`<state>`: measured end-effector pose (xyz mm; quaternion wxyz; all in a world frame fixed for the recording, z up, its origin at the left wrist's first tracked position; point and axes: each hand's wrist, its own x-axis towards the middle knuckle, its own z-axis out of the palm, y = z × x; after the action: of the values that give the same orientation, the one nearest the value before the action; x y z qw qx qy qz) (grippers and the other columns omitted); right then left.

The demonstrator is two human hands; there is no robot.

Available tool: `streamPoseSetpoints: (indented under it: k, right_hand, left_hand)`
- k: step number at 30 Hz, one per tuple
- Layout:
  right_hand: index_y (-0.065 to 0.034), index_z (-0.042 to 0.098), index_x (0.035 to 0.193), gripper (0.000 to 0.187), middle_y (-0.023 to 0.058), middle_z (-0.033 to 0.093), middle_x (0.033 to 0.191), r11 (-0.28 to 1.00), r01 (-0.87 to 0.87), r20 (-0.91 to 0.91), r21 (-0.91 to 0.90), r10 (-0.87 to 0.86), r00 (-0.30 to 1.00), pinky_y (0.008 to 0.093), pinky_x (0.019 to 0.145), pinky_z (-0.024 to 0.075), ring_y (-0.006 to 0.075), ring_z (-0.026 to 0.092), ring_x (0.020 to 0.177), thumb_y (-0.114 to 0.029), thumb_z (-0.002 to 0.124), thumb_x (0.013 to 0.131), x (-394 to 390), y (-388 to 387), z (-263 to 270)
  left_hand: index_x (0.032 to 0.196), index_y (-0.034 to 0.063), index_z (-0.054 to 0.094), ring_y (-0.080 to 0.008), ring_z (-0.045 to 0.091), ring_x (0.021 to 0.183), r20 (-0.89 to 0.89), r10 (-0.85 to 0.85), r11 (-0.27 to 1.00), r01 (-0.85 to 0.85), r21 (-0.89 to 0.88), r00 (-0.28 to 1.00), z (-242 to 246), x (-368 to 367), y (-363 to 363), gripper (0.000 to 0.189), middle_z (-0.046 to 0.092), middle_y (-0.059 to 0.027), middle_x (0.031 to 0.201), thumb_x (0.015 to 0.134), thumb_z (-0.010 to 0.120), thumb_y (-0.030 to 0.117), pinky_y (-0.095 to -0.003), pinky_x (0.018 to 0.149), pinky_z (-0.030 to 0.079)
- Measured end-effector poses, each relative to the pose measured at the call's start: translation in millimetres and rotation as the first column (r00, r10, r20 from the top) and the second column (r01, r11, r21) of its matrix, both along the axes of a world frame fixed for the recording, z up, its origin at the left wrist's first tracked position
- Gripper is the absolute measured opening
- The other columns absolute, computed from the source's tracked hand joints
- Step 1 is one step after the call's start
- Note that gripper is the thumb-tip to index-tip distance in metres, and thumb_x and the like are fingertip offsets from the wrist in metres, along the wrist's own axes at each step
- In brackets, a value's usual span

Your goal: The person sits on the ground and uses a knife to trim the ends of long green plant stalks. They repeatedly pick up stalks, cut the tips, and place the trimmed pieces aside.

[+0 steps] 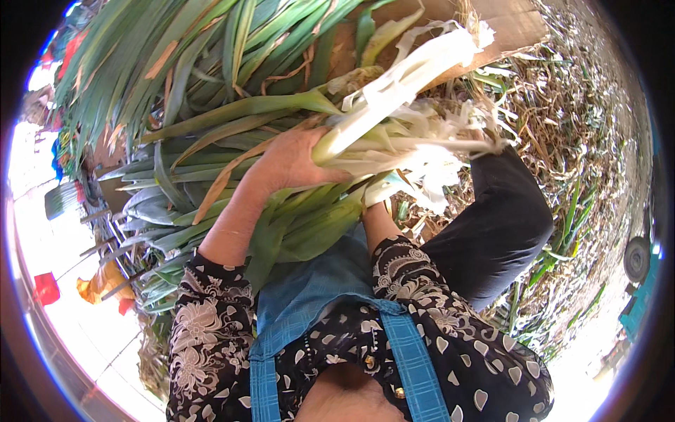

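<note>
My left hand [298, 161] is closed around the leaf end of a thick leek [395, 95], whose white shank and rooted end point up and to the right. Below it, thinner white stalks [416, 147] with loose, peeling layers lie across my lap. Only the wrist of my right hand [381, 224] shows; its fingers are hidden beneath the white stalks and leaves. Broad green leaves [316, 227] hang over my blue apron [316, 279], between my two forearms.
A large heap of leek leaves [184, 58] lies ahead to the left, beside a cardboard sheet [511, 26]. Dry trimmings [575, 121] cover the ground to the right, near my bent knee [506, 211]. A wheel [637, 259] stands at the far right.
</note>
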<state>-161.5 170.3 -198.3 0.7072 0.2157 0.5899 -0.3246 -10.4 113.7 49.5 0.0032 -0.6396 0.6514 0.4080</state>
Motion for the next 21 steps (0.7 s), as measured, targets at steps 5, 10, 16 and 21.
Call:
streamPoseSetpoints:
  k: [5, 10, 16, 21]
  right_hand:
    - [-0.0015, 0.062, 0.103, 0.027, 0.0130, 0.064, 0.096, 0.993, -0.084, -0.026, -0.087, 0.083, 0.996, 0.0290, 0.068, 0.0511, 0.0195, 0.061, 0.084, -0.024, 0.053, 0.092, -29, 5, 4]
    - [-0.0015, 0.062, 0.102, 0.026, 0.0127, 0.064, 0.095, 0.934, -0.259, -0.085, -0.247, 0.245, 0.966, 0.0287, 0.067, 0.0511, 0.0193, 0.061, 0.083, -0.024, 0.053, 0.092, -84, 6, 28]
    - [-0.0014, 0.062, 0.102, 0.026, 0.0124, 0.064, 0.094, 0.805, -0.481, -0.228, -0.347, 0.425, 0.876, 0.0284, 0.066, 0.0512, 0.0190, 0.061, 0.082, -0.023, 0.053, 0.092, -143, -31, 61]
    - [-0.0013, 0.062, 0.102, 0.026, 0.0122, 0.064, 0.094, 0.727, -0.578, -0.319, -0.371, 0.485, 0.814, 0.0281, 0.065, 0.0513, 0.0188, 0.061, 0.081, -0.023, 0.053, 0.092, -133, -50, 87]
  left_hand:
    - [0.125, 0.0065, 0.059, -0.0402, 0.045, 0.120, 0.208, -0.096, 0.941, 0.157, -0.300, 0.973, 3, -28, 43, 0.098, 0.049, -0.0230, 0.128, 0.056, 0.070, 0.075, -0.0497, 0.098, 0.041]
    - [0.101, 0.0129, 0.073, -0.0327, 0.056, 0.092, 0.204, -0.038, 0.765, 0.159, -0.624, 0.978, 19, -47, 46, 0.084, 0.061, -0.0189, 0.095, 0.046, 0.072, 0.076, -0.0424, 0.075, 0.045]
    - [0.105, 0.0157, 0.065, -0.0300, 0.055, 0.104, 0.259, -0.041, 0.779, 0.193, -0.597, 0.965, 77, -56, 86, 0.095, 0.064, -0.0105, 0.097, 0.036, 0.071, 0.082, -0.0425, 0.075, 0.042]
    - [0.131, 0.0050, 0.043, -0.0337, 0.050, 0.111, 0.245, 0.090, 0.580, 0.150, -0.801, 0.965, 120, -63, 148, 0.104, 0.057, -0.0202, 0.111, 0.053, 0.073, 0.067, -0.0460, 0.083, 0.040]
